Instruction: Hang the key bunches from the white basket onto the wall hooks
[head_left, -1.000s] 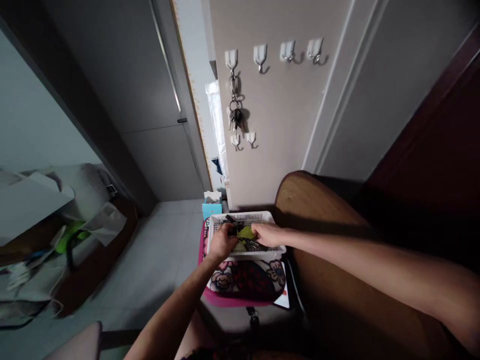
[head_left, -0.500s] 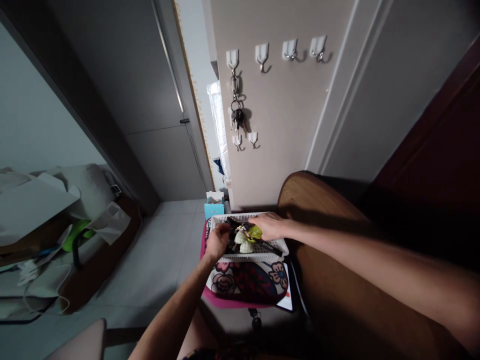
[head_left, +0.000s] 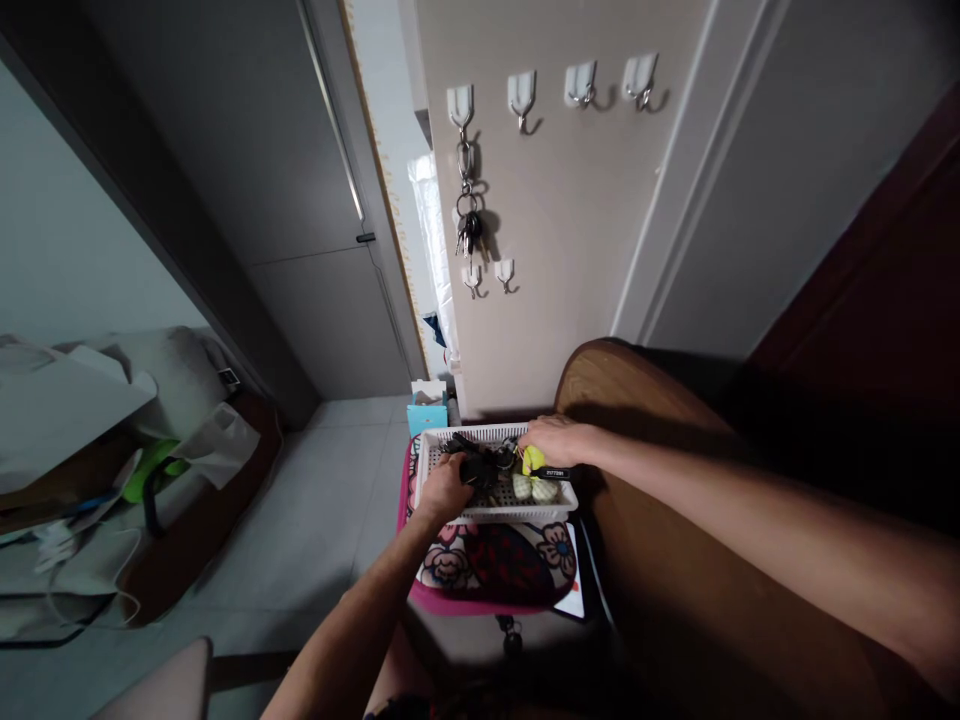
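A white plastic basket (head_left: 551,512) holds a jumble of small items. At its left side my left hand (head_left: 444,490) is closed on a dark bunch (head_left: 484,470) that looks like keys, its details blurred. Over the back right of the basket is my right hand (head_left: 559,440), fingers curled down onto a keychain with a yellow-green charm (head_left: 533,460); its fingertips are partly hidden. A black strap with white lettering (head_left: 555,473) lies beside the charm. Just in front of it rest pale checked bow-like pieces (head_left: 534,488).
Beneath the basket is a flowered case with a pink edge (head_left: 480,605). A brown wooden table (head_left: 675,560) stands to the right. Keys (head_left: 468,230) hang from one of several wall hooks (head_left: 522,95). A light-blue box (head_left: 427,415) is behind the basket.
The pale bow pieces and the lettered strap have shifted to the right in the basket. My left hand has moved right onto the dark bunch; my right hand has moved slightly right.
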